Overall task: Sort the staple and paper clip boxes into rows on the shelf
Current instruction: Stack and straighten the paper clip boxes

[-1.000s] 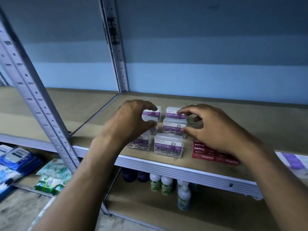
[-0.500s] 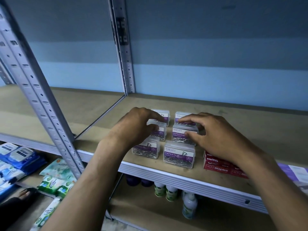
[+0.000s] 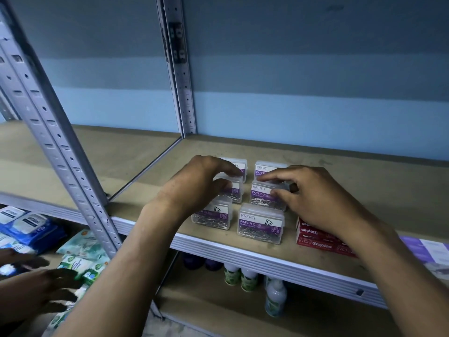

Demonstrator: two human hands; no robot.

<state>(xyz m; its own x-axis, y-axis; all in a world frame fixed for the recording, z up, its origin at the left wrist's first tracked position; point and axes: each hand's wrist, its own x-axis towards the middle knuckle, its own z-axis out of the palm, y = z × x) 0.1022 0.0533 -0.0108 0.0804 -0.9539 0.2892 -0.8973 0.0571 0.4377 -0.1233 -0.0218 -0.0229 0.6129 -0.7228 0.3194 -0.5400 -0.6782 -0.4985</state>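
Observation:
Several clear paper clip boxes with purple labels stand in two rows on the brown shelf. My left hand pinches the middle box of the left row between thumb and fingers. My right hand grips the middle box of the right row, thumb in front, fingers on its lid. The front right box and front left box stand free near the shelf edge. Red staple boxes lie stacked to the right, partly under my right forearm.
A perforated metal upright slants at the left; another stands at the back. Small bottles and packets fill the lower shelf. Another person's hand reaches in at lower left. A purple and white pack lies at the right edge.
Both hands stay on the middle boxes, with my left thumb now closed on its box. Another person's hand has come into view at lower left. The view shifted slightly.

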